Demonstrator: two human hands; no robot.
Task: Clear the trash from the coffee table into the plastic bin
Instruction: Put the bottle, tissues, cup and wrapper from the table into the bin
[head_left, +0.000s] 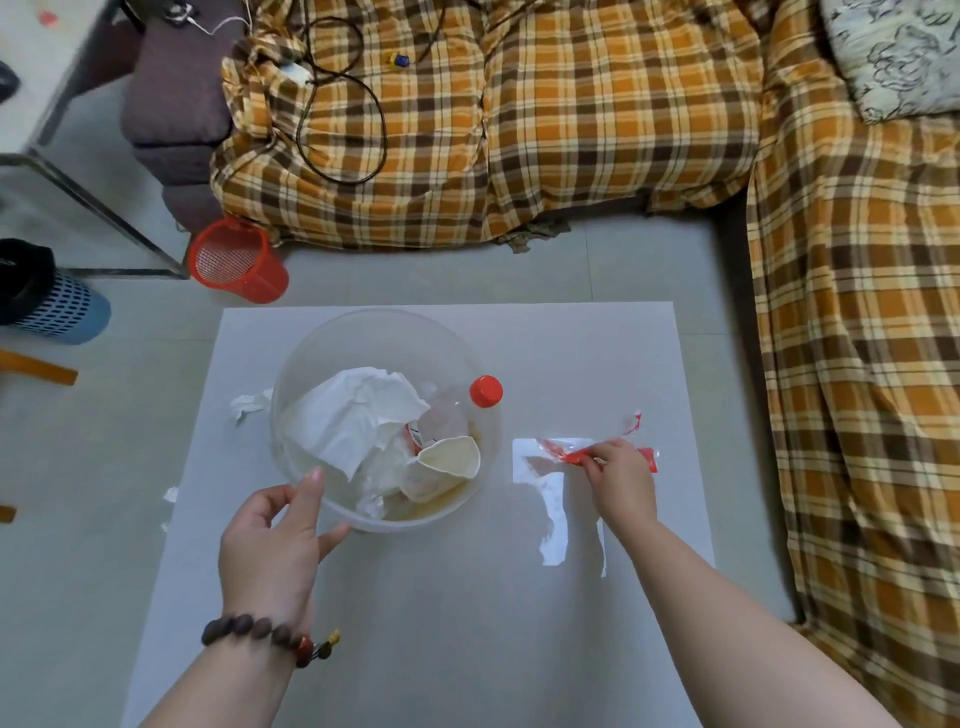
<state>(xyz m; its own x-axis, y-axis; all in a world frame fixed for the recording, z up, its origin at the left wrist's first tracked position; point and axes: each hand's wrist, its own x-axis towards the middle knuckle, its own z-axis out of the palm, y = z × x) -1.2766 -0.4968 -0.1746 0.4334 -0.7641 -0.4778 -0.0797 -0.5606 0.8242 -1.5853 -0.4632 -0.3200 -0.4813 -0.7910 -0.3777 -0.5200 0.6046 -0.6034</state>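
On the pale grey coffee table (441, 623) stood a clear round plastic bin (311, 358), already holding crumpled white tissue (353, 415), a flattened clear bottle with a red cap (486, 391) and a crushed cream paper cup (451, 456). The left hand (270, 540), a brown bead bracelet (260, 631) at its wrist, cupped the bin's near rim with fingers spread and loosely curved against the wall. To the right, the right hand (621, 480) had pinched a red and clear plastic wrapper (613, 447) lying on the tabletop. A torn white tissue scrap (249, 405) lay just left of the bin. Beyond the table, a red mesh basket (239, 265) stood on the floor by the plaid sofa (519, 130).
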